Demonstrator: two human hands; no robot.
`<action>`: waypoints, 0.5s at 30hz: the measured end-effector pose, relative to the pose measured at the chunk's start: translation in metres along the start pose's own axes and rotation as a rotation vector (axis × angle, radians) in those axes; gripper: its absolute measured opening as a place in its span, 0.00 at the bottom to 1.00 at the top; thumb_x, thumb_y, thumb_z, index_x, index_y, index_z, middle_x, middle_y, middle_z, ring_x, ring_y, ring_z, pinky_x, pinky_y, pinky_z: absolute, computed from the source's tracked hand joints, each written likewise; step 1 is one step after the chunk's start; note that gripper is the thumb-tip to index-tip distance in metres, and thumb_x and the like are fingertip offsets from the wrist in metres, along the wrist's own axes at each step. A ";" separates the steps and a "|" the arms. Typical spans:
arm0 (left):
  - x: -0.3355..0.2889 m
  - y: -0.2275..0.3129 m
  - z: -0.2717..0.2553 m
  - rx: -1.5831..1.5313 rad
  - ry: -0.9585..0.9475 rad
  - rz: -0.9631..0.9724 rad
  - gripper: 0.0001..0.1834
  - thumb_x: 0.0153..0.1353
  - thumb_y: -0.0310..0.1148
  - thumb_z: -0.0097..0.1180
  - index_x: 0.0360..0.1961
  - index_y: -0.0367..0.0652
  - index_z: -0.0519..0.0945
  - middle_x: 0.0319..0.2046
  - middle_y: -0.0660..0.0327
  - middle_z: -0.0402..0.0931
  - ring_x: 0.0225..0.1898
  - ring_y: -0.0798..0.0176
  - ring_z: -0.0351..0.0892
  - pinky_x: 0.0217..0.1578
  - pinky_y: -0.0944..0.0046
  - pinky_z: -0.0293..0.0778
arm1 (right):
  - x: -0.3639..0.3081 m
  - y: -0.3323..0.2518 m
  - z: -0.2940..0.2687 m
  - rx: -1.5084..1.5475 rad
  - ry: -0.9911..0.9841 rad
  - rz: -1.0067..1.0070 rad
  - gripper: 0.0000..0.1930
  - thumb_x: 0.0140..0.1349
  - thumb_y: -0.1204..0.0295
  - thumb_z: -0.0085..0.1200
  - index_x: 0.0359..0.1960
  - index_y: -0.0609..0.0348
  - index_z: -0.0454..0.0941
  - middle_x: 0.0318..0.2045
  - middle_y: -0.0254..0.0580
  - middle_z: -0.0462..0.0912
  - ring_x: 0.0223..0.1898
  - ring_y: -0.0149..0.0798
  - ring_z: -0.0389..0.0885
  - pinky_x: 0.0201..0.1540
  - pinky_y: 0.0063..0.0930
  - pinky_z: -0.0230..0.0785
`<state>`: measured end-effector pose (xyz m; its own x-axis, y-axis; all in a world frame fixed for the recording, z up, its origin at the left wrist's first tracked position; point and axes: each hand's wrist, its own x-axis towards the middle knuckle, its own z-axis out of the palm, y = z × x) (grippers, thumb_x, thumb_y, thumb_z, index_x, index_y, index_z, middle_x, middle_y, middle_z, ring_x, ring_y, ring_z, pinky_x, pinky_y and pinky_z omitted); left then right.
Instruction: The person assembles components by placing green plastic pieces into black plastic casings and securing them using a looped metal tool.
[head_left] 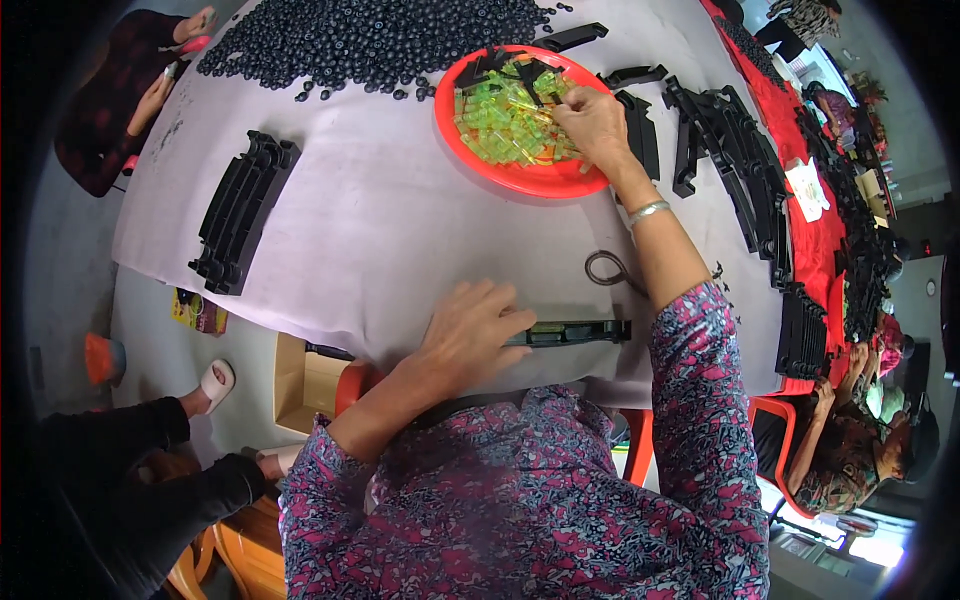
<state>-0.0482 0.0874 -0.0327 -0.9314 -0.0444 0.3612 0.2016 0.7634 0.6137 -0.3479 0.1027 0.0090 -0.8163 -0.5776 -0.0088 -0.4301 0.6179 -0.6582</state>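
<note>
Over a red plate [478,168] heaped with small translucent yellow-green tubes [505,125], my right hand [594,125] has its fingertips pinched together at the pile's right side. What they hold, if anything, is hidden. A few black pieces [535,78] lie among the tubes. By the near table edge, my left hand [468,335] is slightly blurred, its thumb and fingers around the left end of a long black plastic frame [575,333]. That end is covered by the hand; openings show along the rest of the frame.
Many small dark round pieces [370,40] are heaped at the far left. Stacked black frames [243,212] stand at left, with more frames [740,165] at right. A dark ring-shaped object [605,268] lies near my right forearm. Other people sit around, one at the upper left [110,110].
</note>
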 end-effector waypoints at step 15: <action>0.026 0.016 -0.016 -0.420 0.189 -0.239 0.21 0.59 0.26 0.66 0.54 0.35 0.78 0.43 0.52 0.78 0.43 0.57 0.82 0.43 0.63 0.78 | -0.187 0.026 -0.047 0.607 -0.508 -0.111 0.04 0.65 0.78 0.57 0.38 0.65 0.83 0.28 0.28 0.81 0.31 0.21 0.75 0.35 0.19 0.70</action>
<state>-0.0643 0.0883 -0.0027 -0.9031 -0.3312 0.2734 0.1305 0.3950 0.9094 -0.2246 0.2522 0.0291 -0.4426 -0.8814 -0.1649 -0.0946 0.2287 -0.9689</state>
